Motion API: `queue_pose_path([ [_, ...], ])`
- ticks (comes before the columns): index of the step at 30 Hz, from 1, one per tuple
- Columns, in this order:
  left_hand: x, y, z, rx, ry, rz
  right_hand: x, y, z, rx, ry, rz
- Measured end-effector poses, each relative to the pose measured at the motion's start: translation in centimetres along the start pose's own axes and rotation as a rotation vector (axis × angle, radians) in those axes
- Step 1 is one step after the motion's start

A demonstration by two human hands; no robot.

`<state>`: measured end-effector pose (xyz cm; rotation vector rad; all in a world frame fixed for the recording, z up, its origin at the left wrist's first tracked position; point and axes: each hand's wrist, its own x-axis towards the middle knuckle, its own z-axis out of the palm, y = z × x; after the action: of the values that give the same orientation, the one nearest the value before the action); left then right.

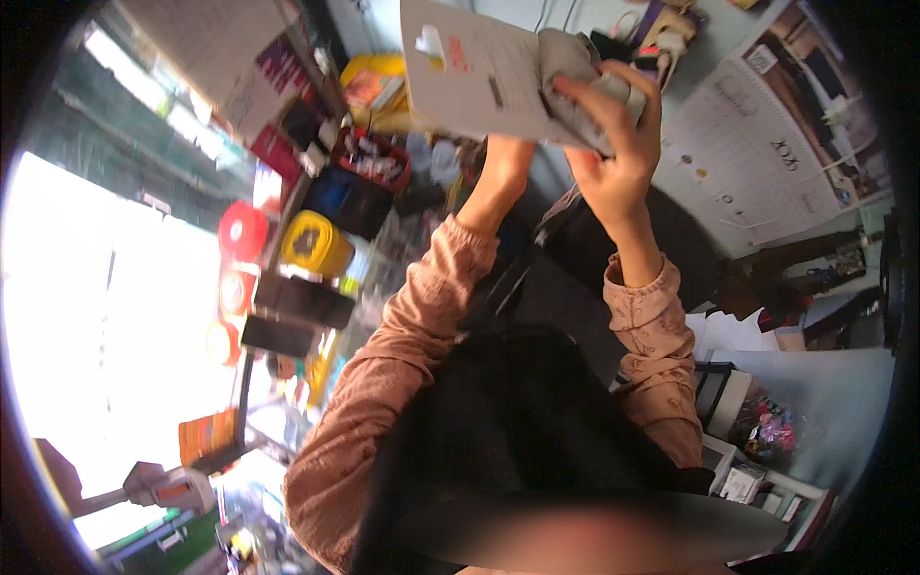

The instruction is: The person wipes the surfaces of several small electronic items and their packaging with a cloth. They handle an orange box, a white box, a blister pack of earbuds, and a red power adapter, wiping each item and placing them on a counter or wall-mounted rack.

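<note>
A flat white panel or booklet (467, 93) with red and dark printing is raised in front of me, tilted. My left hand (512, 147) reaches up behind its lower edge; the fingers are hidden there, and the panel appears to rest in that hand. In my right hand (618, 133) is a bunched grey cloth (564, 54), pressed against the panel's right end. Thumb and fingers curl around the cloth. Both forearms wear brownish-pink patterned sleeves (388, 338).
A large wall calendar (747, 158) is at the right. On the left, a shelf holds a yellow-lidded container (313, 241), red-lidded jars (243, 230) and dark boxes (302, 298), beside a bright opening (108, 302). A red basket (374, 162) holds small items. An open drawer (798, 489) juts out lower right.
</note>
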<state>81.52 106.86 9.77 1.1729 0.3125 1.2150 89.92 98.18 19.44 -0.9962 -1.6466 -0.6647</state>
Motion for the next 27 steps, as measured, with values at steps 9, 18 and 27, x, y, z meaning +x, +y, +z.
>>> queue_pose_path([
  [9, -23.6, 1.9, -7.5, -0.406, 0.076, -0.071, -16.6, -9.7, 3.5, 0.168, -0.450, -0.024],
  [18, -30.2, 4.0, -10.7, -0.113, 0.601, -0.260, -18.1, -12.1, 6.4, 0.922, -0.509, 0.344],
  [27, -30.4, 5.3, -11.3, 0.015, 0.716, -0.169, -14.7, -19.8, 10.1, 0.885, -0.465, 0.170],
])
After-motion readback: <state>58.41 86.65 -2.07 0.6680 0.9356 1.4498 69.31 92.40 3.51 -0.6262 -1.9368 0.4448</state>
